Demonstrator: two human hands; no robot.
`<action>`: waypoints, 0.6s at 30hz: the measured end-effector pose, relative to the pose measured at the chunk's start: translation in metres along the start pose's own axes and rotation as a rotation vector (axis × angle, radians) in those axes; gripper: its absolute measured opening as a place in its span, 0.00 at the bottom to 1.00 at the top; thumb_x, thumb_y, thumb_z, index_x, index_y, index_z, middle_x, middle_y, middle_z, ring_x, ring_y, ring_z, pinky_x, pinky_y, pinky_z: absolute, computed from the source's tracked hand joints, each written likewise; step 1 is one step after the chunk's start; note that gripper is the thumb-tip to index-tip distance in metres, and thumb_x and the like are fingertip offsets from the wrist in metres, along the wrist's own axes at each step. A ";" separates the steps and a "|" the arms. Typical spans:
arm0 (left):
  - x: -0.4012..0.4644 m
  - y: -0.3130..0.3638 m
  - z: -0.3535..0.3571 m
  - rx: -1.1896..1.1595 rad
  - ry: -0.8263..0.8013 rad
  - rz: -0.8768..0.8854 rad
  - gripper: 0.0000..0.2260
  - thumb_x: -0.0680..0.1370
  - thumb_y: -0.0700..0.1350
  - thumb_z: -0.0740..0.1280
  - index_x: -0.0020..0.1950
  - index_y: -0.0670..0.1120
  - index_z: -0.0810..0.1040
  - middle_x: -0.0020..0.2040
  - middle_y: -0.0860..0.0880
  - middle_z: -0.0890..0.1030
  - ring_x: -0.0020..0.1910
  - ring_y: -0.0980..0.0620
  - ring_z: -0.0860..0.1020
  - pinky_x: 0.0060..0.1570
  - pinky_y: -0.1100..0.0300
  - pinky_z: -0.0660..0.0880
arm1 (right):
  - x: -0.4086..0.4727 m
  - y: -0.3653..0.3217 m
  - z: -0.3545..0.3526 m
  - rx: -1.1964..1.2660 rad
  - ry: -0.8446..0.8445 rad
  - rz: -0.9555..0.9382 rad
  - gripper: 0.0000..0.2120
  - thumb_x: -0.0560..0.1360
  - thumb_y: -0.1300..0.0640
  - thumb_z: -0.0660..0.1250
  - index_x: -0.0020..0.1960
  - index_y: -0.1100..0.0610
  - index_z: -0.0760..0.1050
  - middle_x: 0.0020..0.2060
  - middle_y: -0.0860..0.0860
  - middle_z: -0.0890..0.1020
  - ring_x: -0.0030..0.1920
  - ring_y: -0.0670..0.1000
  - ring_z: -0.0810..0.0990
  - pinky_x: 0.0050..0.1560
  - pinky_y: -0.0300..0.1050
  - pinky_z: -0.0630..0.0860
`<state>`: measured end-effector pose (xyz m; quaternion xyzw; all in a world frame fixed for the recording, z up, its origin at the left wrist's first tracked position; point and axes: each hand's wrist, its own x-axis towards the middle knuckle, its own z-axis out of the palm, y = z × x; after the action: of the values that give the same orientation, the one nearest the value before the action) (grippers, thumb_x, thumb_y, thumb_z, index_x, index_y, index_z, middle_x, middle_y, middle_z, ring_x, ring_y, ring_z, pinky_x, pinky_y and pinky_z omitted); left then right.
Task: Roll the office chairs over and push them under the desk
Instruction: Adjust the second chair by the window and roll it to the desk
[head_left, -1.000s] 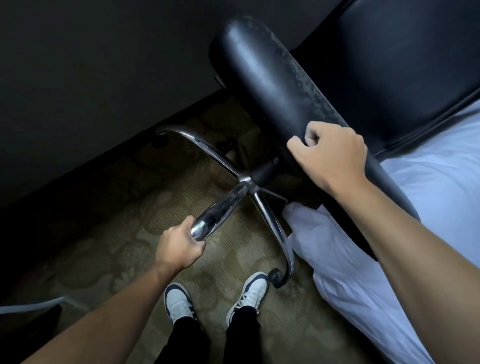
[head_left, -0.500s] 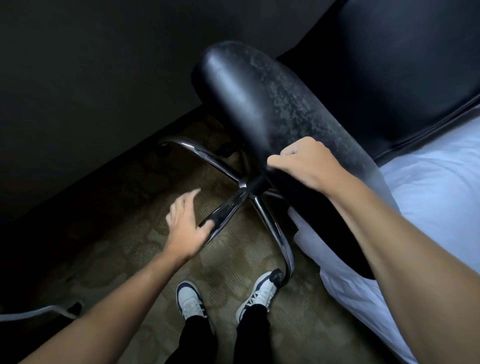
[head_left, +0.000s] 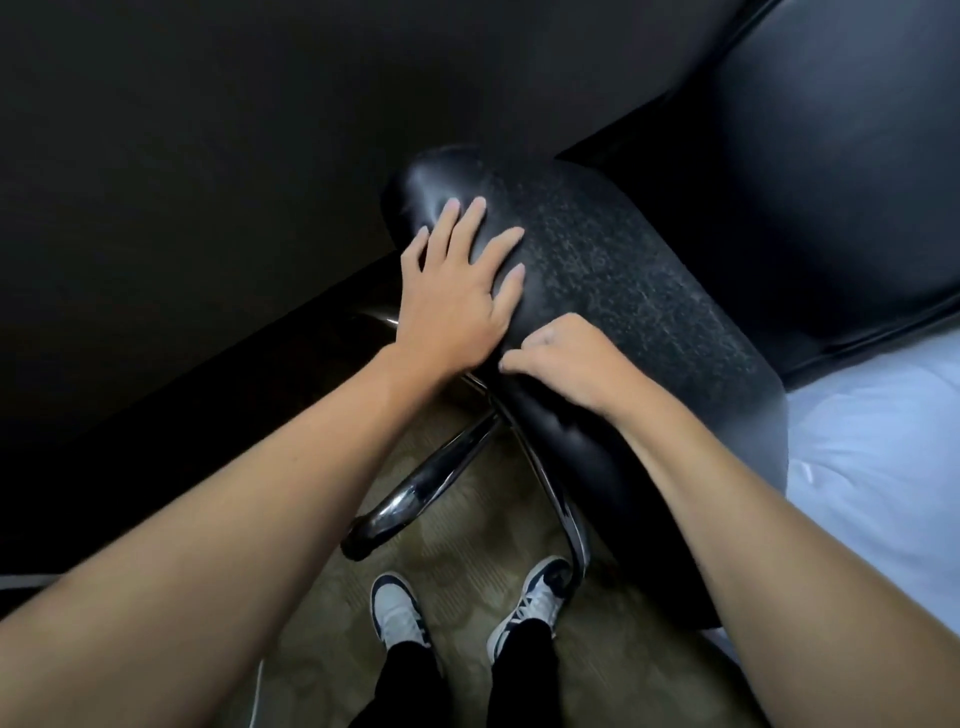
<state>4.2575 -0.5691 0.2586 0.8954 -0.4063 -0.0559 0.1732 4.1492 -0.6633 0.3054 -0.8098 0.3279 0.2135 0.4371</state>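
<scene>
A black office chair (head_left: 623, 291) with worn, flaking leather fills the middle of the head view, seen from above. Its chrome star base (head_left: 426, 483) shows below the seat on patterned carpet. My left hand (head_left: 457, 291) lies flat with fingers spread on the chair's worn leather edge. My right hand (head_left: 566, 358) is curled over the same edge, just to the right of the left hand and nearer to me, gripping it. A second dark leather surface (head_left: 831, 182) rises at the upper right, touching or close behind the chair.
A dark wall or panel (head_left: 208, 182) runs diagonally along the left, close to the chair base. White bedding (head_left: 872, 467) lies at the right, against the chair. My two shoes (head_left: 467, 608) stand on the carpet just beside the nearest chrome legs.
My left hand let go of the chrome base leg and rose to lie flat on the chair's leather edge. The chair came nearer and more upright. My right hand kept its hold.
</scene>
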 end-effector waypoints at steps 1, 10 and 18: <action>0.002 -0.003 0.001 0.013 -0.015 0.009 0.22 0.81 0.58 0.52 0.74 0.56 0.69 0.79 0.47 0.61 0.79 0.45 0.55 0.73 0.47 0.52 | 0.001 -0.003 0.004 -0.010 0.039 -0.027 0.19 0.70 0.52 0.69 0.22 0.51 0.72 0.21 0.44 0.72 0.30 0.46 0.69 0.31 0.42 0.64; -0.036 -0.069 -0.009 -0.007 -0.158 0.010 0.22 0.82 0.58 0.52 0.75 0.58 0.64 0.80 0.47 0.58 0.79 0.46 0.52 0.74 0.46 0.51 | 0.014 -0.022 0.074 0.102 -0.080 0.028 0.12 0.70 0.51 0.68 0.29 0.53 0.72 0.30 0.49 0.75 0.31 0.48 0.72 0.31 0.38 0.69; -0.102 -0.119 -0.032 -0.202 -0.369 -0.242 0.22 0.81 0.59 0.58 0.74 0.58 0.64 0.79 0.53 0.60 0.79 0.51 0.52 0.71 0.45 0.54 | -0.021 -0.049 0.177 0.117 0.038 -0.008 0.18 0.68 0.50 0.65 0.26 0.60 0.65 0.25 0.57 0.65 0.33 0.59 0.67 0.31 0.48 0.63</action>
<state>4.2817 -0.4118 0.2422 0.8904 -0.3132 -0.2790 0.1767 4.1596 -0.4862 0.2535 -0.7882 0.3447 0.1768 0.4782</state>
